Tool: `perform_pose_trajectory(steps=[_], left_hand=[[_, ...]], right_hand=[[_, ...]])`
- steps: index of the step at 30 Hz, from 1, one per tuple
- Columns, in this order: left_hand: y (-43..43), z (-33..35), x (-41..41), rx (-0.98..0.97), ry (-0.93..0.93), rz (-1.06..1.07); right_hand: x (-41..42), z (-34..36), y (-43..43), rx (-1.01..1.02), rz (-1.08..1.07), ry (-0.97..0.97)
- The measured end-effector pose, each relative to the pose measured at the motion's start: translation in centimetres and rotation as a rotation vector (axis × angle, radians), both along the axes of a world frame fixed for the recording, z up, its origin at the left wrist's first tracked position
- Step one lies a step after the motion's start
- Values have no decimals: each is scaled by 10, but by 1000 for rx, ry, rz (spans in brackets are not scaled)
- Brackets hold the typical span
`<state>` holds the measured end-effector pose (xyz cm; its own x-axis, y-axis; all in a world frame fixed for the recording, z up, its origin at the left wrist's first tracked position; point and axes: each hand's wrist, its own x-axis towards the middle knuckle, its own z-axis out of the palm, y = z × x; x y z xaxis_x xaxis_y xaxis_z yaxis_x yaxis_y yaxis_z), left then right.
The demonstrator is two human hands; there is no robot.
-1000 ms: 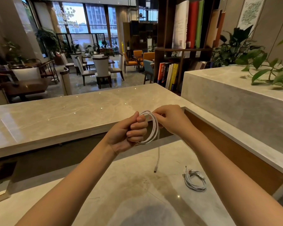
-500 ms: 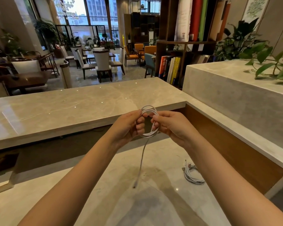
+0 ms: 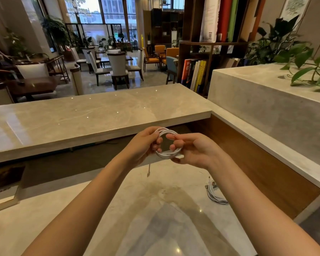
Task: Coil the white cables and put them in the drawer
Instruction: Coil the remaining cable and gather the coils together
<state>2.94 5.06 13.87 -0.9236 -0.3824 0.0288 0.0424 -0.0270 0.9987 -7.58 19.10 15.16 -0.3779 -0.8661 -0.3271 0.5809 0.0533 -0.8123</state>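
right forearm hides part of the coiled cable on the desk.

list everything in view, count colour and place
lower counter: 1, beige marble, nearest the camera
upper ledge: 1, beige marble, beyond it
held cable: 1, white, coiled in mid-air, one end dangling
second cable: 1, white, bundled on the lower counter, right side
books: several, mixed colours, on the shelf behind the ledge
plants: several, green, top right
left grip: 1, bare, holds the coil's left side
right grip: 1, bare, pinches the coil's right side
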Motion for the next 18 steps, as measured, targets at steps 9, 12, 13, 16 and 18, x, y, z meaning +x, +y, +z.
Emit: perform_pose_trajectory(steps=[9, 12, 13, 16, 18], left_hand=[[3, -9, -4, 326, 61, 12], [0, -13, -7, 261, 47, 89], [0, -14, -7, 234, 41, 104], [1, -15, -6, 184, 28, 153], [0, -15, -6, 114, 12, 205]], right_hand=[[2, -25, -4, 359, -207, 1350], [-1, -22, 0, 350, -314, 1302], [-2, -20, 2, 317, -350, 1221], [-5, -9, 5, 116, -318, 634], [-11, -2, 11, 31, -246, 382]])
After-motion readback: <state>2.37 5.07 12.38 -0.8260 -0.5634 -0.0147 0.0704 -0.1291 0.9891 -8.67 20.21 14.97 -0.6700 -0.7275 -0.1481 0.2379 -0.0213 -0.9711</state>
